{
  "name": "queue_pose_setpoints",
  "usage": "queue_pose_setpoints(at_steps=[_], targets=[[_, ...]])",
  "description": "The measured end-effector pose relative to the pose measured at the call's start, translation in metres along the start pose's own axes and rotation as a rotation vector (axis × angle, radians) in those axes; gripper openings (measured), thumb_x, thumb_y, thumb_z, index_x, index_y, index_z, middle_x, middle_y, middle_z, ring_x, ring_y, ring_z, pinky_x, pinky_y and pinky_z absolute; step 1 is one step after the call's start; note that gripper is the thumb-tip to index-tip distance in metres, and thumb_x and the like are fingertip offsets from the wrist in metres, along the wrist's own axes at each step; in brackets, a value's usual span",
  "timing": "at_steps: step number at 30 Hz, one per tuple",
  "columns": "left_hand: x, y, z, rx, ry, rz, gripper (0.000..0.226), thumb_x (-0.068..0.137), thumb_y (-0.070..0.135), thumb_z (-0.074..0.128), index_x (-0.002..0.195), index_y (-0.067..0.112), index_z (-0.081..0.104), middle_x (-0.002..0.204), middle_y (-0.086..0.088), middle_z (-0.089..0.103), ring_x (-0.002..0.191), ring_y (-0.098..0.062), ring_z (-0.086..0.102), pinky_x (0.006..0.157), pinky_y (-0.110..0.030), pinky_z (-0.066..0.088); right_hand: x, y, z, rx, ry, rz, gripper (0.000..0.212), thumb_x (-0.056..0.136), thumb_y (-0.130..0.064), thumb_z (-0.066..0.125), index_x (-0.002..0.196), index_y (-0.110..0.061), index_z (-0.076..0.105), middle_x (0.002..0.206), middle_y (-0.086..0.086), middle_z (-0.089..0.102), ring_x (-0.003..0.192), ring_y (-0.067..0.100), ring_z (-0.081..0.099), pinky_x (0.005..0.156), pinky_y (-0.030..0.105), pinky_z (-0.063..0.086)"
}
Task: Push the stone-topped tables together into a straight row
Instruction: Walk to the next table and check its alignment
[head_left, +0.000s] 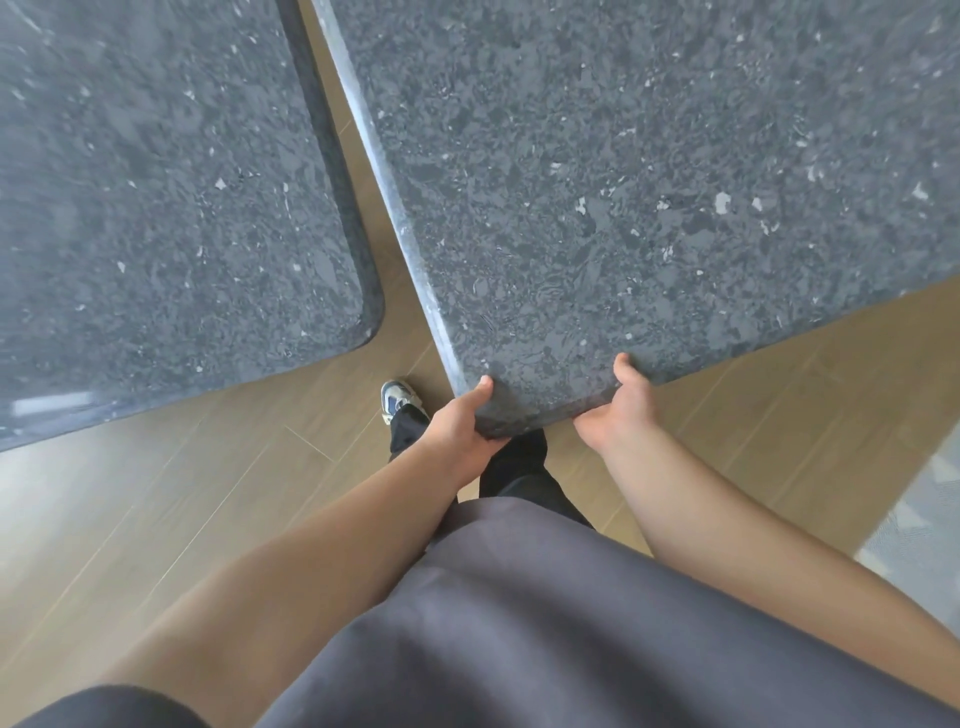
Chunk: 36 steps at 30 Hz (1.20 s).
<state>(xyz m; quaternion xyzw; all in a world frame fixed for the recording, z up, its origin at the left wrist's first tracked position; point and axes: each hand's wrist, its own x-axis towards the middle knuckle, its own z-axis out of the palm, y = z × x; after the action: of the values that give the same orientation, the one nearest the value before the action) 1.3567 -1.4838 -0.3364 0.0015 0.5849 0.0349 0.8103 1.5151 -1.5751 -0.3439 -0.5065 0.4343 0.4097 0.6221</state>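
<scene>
Two dark speckled stone-topped tables fill the upper view. The right table (649, 182) points its rounded near corner at me. My left hand (460, 423) grips that corner from the left, thumb on top, fingers under the edge. My right hand (621, 410) grips the same corner from the right, thumb on the top surface. The left table (156, 208) stands apart from it, with a wedge-shaped gap of floor between them that narrows toward the far end. The two tops lie at an angle to each other.
Light wooden plank floor (182, 493) lies under and around the tables. My shoe (397, 397) stands in the gap near the left table's corner. A pale grey rug or mat (919, 525) shows at the right edge.
</scene>
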Motion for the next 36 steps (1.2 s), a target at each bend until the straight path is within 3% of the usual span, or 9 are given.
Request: queue_pose_setpoints(at_steps=[5,8,12,20,24,27,31,34,36], targets=[[0.0,0.019,-0.017,-0.001,0.076,0.038,0.019,0.094,0.02,0.071,0.108,0.013,0.059,0.107,-0.008,0.073,0.097,-0.027,0.071,0.071,-0.043,0.061,-0.005,0.022,0.018,0.042,0.03,-0.003,0.042,0.099,-0.039,0.057,0.133,-0.015,0.057,0.128,0.013,0.066,0.117,0.033,0.063,0.107,0.061,0.042],[0.001,0.033,-0.027,0.009,0.109,0.073,0.021,0.092,0.021,0.074,0.106,0.015,0.06,0.104,-0.006,0.073,0.094,-0.025,0.071,0.081,-0.046,0.061,-0.008,0.037,0.03,0.049,0.037,-0.003,0.033,0.1,-0.038,0.057,0.121,-0.013,0.06,0.123,0.013,0.067,0.113,0.032,0.065,0.105,0.061,0.044],[0.0,0.042,-0.034,0.028,0.089,0.067,0.021,0.091,0.022,0.075,0.105,0.014,0.061,0.092,-0.005,0.08,0.088,-0.022,0.074,0.094,-0.05,0.057,-0.012,0.046,0.038,0.046,0.06,-0.011,0.044,0.1,-0.04,0.057,0.134,-0.012,0.056,0.133,0.013,0.063,0.122,0.033,0.061,0.108,0.061,0.042],[-0.002,0.046,-0.036,0.054,0.059,0.042,0.016,0.095,0.02,0.069,0.108,0.013,0.061,0.086,-0.002,0.08,0.075,-0.019,0.078,0.064,-0.036,0.062,-0.02,0.046,0.04,0.051,0.038,0.011,0.047,0.101,-0.042,0.053,0.137,-0.011,0.053,0.136,0.016,0.06,0.126,0.036,0.058,0.11,0.061,0.039],[-0.004,0.046,-0.033,0.055,0.094,0.036,0.019,0.094,0.02,0.071,0.109,0.015,0.062,0.1,-0.006,0.078,0.09,-0.024,0.075,0.07,-0.041,0.061,-0.023,0.042,0.039,0.03,0.033,0.013,0.047,0.101,-0.042,0.054,0.137,-0.01,0.052,0.134,0.015,0.062,0.121,0.035,0.061,0.108,0.059,0.043],[-0.008,0.047,-0.029,0.055,0.098,0.028,0.024,0.095,0.019,0.068,0.117,0.014,0.059,0.097,-0.007,0.08,0.085,-0.026,0.078,0.074,-0.042,0.061,-0.027,0.04,0.039,-0.003,0.042,0.037,0.044,0.1,-0.041,0.056,0.132,-0.011,0.053,0.131,0.015,0.064,0.118,0.034,0.063,0.106,0.058,0.045],[-0.017,0.051,-0.019,-0.016,0.152,0.022,0.05,0.092,0.013,0.07,0.137,0.01,0.047,0.129,-0.02,0.064,0.109,-0.041,0.067,0.087,-0.054,0.057,-0.039,0.021,0.042,-0.164,0.073,0.146,0.033,0.1,-0.036,0.057,0.122,-0.011,0.057,0.12,0.013,0.066,0.111,0.035,0.065,0.096,0.055,0.052],[-0.028,0.049,-0.008,-0.028,0.222,0.035,0.047,0.093,0.013,0.065,0.136,0.004,0.049,0.128,-0.021,0.063,0.108,-0.039,0.066,0.08,-0.05,0.056,-0.05,-0.002,0.056,-0.413,0.104,0.233,0.027,0.1,-0.02,0.042,0.107,-0.007,0.065,0.117,0.012,0.07,0.095,0.033,0.066,0.082,0.049,0.053],[-0.034,0.043,-0.001,-0.035,0.295,0.083,0.04,0.093,0.012,0.06,0.129,0.0,0.048,0.116,-0.019,0.06,0.094,-0.036,0.065,0.066,-0.043,0.058,-0.057,-0.013,0.066,-0.523,0.116,0.274,0.026,0.099,-0.019,0.039,0.092,-0.003,0.058,0.119,0.009,0.063,0.105,0.036,0.063,0.091,0.052,0.048]])
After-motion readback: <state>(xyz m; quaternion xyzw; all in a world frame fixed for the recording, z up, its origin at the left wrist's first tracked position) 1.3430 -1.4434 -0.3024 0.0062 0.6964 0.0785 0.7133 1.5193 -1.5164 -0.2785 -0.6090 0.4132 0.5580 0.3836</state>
